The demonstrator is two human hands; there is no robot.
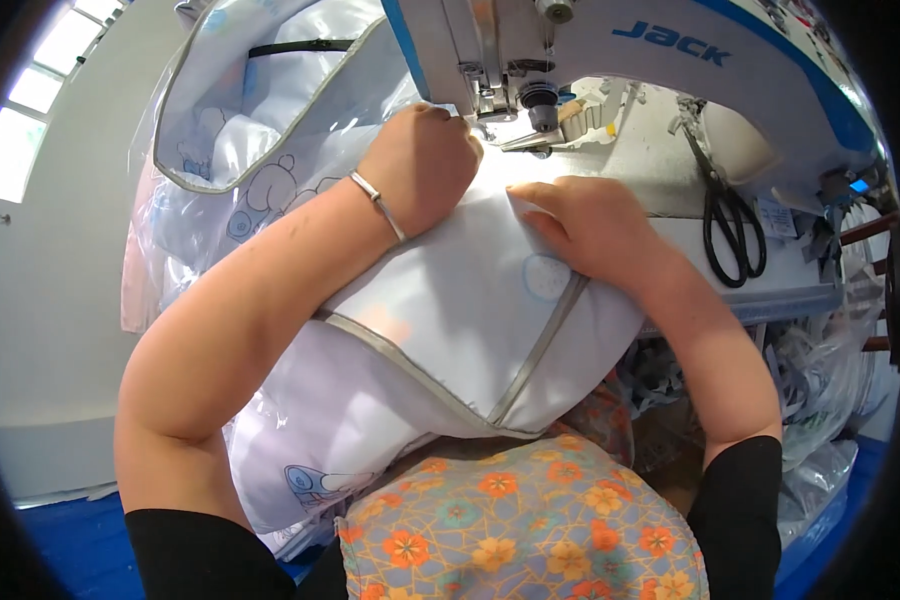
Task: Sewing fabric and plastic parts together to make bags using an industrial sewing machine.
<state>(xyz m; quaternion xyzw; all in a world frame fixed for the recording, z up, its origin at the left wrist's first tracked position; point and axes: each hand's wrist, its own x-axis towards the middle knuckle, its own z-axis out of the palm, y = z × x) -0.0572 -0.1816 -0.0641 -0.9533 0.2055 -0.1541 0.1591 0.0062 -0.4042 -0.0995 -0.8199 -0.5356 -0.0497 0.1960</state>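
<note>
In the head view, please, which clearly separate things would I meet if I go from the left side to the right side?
Bright window → left hand → right hand → black-handled scissors → clear plastic bag.

passage: between right hand (595, 228) and scissors (713, 187) | block: sewing machine (610, 58) ahead

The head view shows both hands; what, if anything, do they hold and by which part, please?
The right hand appears to pinch the white fabric by an upper edge or fold; whether the left hand grips it cannot be told.
</note>
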